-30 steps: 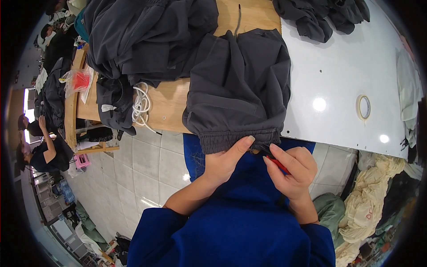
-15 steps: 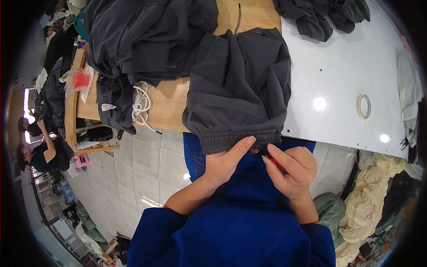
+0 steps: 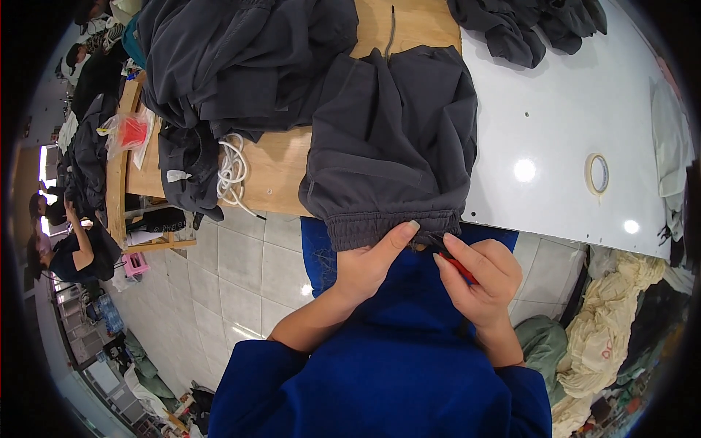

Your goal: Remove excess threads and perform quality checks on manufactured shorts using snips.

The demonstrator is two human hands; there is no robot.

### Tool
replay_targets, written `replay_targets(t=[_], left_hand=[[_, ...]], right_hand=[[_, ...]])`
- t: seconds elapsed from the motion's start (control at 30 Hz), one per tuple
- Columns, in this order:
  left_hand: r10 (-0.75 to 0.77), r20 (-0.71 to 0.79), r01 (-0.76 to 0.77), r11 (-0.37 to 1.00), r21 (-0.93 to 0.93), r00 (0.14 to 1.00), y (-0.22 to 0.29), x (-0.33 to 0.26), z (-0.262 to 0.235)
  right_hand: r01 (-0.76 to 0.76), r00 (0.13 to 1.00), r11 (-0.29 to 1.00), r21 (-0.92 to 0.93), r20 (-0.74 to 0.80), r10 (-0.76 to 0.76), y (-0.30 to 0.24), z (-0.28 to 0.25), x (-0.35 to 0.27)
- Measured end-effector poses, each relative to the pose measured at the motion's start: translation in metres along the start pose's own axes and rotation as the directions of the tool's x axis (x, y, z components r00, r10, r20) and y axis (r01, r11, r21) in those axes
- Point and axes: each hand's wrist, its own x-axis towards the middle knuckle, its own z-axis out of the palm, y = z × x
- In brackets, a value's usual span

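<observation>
Dark grey shorts [image 3: 394,139] lie across the table edge, their gathered elastic waistband [image 3: 394,223] toward me. My left hand [image 3: 365,263] grips the waistband, thumb on top and fingers hidden under the cloth. Close to its right, my right hand [image 3: 482,274] pinches a small red-handled tool [image 3: 461,270] with a dark tip. That tip is at the waistband's lower edge, beside my left thumb; its exact kind is hard to make out. A dark cord [image 3: 392,33] lies on the wood beyond the shorts.
A heap of dark grey garments [image 3: 241,58] covers the wooden table's left part. Near it lies a coiled white cord [image 3: 232,171]. On the white tabletop [image 3: 540,131] are a tape roll [image 3: 597,174] and more dark garments [image 3: 526,29]. Cream cloth [image 3: 606,321] hangs at lower right. Co-workers [image 3: 77,241] appear far left.
My right hand has shifted slightly right, drawing the red-handled tool a little away from my left thumb. My left hand keeps its hold on the waistband.
</observation>
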Motion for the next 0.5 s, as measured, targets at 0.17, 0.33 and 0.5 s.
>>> replay_targets(t=[0.17, 0.33, 0.5], left_hand=[[0.026, -0.008, -0.026, 0.999, 0.026, 1.000, -0.0012, -0.0002, 0.0018], [0.007, 0.000, -0.007, 1.000, 0.007, 1.000, -0.0006, -0.0004, 0.0008], [0.006, -0.009, -0.006, 1.000, 0.011, 1.000, -0.0012, 0.0008, 0.0009]], right_hand=[[0.007, 1.000, 1.000, 0.002, -0.005, -0.007, 0.0006, 0.0018, 0.0005], [0.014, 1.000, 1.000, -0.010, 0.002, -0.014, -0.0001, 0.0011, 0.0028], [0.016, 0.999, 1.000, -0.012, 0.034, -0.015, 0.0011, -0.0006, 0.0029]])
